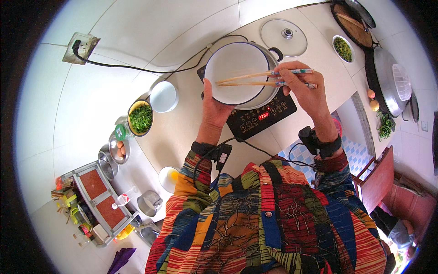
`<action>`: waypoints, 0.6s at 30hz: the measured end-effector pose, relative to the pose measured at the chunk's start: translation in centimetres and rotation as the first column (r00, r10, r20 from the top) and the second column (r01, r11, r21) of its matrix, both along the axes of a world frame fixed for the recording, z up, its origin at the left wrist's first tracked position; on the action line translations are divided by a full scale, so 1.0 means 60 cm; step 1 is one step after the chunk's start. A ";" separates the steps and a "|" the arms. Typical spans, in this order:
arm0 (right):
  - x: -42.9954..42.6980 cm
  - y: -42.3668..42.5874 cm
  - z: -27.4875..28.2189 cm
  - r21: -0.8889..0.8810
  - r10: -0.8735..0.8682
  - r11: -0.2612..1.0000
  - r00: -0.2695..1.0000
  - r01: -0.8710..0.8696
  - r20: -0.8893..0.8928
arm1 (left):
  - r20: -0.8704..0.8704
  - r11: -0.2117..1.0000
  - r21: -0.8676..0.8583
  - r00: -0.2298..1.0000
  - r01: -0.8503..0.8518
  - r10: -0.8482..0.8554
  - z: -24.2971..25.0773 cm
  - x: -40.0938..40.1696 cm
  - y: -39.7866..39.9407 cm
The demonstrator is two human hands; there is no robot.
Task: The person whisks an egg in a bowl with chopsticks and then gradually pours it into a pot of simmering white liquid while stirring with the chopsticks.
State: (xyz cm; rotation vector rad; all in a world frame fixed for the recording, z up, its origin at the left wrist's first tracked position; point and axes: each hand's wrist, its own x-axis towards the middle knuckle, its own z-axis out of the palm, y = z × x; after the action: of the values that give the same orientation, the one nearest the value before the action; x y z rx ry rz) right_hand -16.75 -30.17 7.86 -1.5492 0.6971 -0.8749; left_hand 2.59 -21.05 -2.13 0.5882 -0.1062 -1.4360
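My left hand (216, 112) grips the near-left side of a white enamel bowl (236, 58) with a dark rim. The bowl is over a metal pot (273, 61) with black handles and hides most of it, so the pot's contents cannot be seen. Held in my right hand (306, 89) is a pair of wooden chopsticks (251, 79) with patterned ends. Their tips reach into the bowl, near its pale inside. Beneath the pot lies a black induction cooker (244, 125) with its red display lit.
A glass lid (281, 36) lies behind the pot. Chopped greens fill a yellow bowl (141, 119) beside a white container (164, 97). A bowl with raw egg (169, 179) is near my left sleeve. A black power cord (137, 69) runs along the wall.
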 end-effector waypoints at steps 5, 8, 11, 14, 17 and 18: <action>0.002 -0.002 0.000 -0.066 -0.014 0.998 1.000 0.016 0.025 | -0.018 0.997 0.006 0.997 0.071 -0.070 0.000 -0.007 0.001; 0.001 0.006 0.001 -0.069 -0.010 0.998 1.000 0.012 0.023 | -0.042 0.996 0.009 0.995 0.093 -0.092 0.000 -0.009 0.003; -0.009 0.004 0.015 -0.062 0.039 0.997 0.997 -0.043 -0.064 | -0.040 0.996 0.008 0.995 0.092 -0.092 -0.005 -0.005 0.004; -0.007 -0.015 0.012 -0.125 0.022 0.991 0.993 -0.037 -0.116 | 0.017 0.993 0.045 0.993 0.113 -0.114 -0.004 -0.001 0.001; -0.012 -0.067 -0.004 -0.118 -0.050 0.992 0.998 0.045 -0.039 | 0.119 0.982 0.080 0.977 0.169 -0.178 0.014 -0.005 -0.013; -0.013 -0.080 0.002 -0.087 -0.062 0.995 0.993 0.053 -0.102 | 0.188 0.979 0.089 0.962 0.183 -0.196 0.022 -0.002 -0.009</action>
State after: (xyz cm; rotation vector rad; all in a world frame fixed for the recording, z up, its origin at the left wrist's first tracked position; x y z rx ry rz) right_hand -17.55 -34.96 7.97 -1.6666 0.7923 -0.8809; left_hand 2.44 -21.61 -0.84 0.7950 -0.2753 -1.5691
